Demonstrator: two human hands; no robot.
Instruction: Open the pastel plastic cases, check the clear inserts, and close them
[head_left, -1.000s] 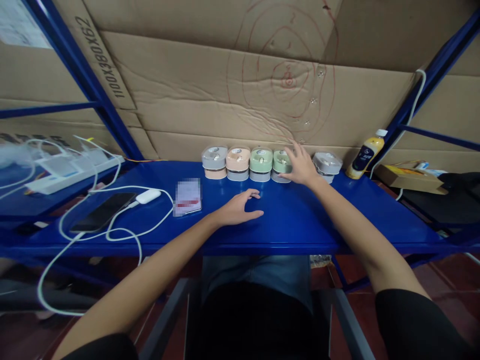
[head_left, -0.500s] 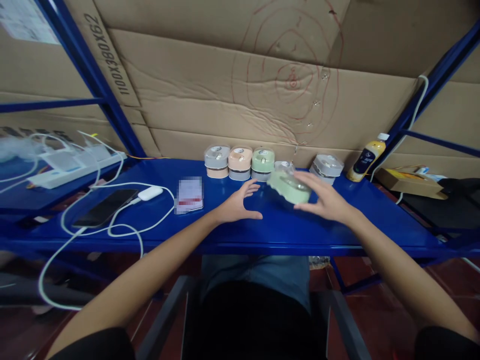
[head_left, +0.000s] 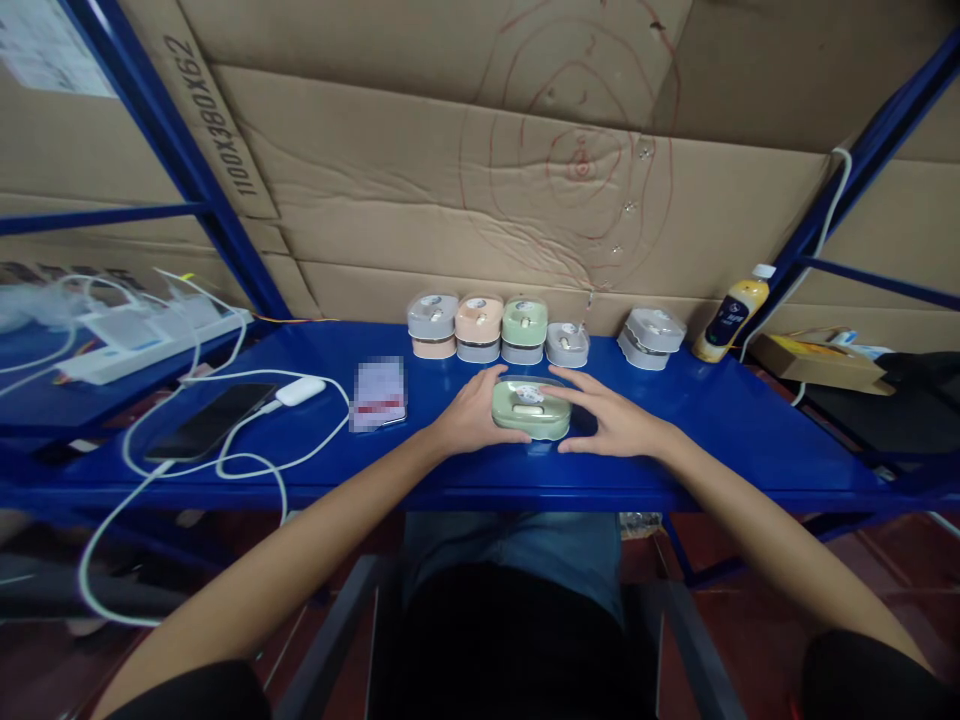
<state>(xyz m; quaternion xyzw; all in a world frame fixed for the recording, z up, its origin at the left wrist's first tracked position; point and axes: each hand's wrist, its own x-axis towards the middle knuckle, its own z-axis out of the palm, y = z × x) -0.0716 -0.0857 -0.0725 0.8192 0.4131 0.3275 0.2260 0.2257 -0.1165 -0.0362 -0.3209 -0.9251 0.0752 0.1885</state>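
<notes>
A small green plastic box point(head_left: 529, 411) with a clear lid, a label and a pale front clasp is held level between my two hands, in front of me. My left hand point(head_left: 475, 412) grips its left end, thumb in front and fingers behind. At the right end, my right hand point(head_left: 618, 414) has its thumb near the front and its fingers over the lid and rear edge. Behind stand stacked boxes of the same kind: a grey one point(head_left: 433, 317), a peach one point(head_left: 480, 320) and a green one point(head_left: 525, 322), each upon another. To their right is a single grey box point(head_left: 568, 345).
Further right are two stacked grey boxes point(head_left: 652, 337) and a juice bottle point(head_left: 733, 315). On the left lie a phone point(head_left: 212, 420) with white cables, a blurred-out item point(head_left: 379, 393) and a power strip point(head_left: 154, 350). Cardboard point(head_left: 420, 180) backs the blue table point(head_left: 465, 478).
The green box has moved left and toward me, from a tilted hold in my right hand to level between both hands. My left hand has closed on its left end.
</notes>
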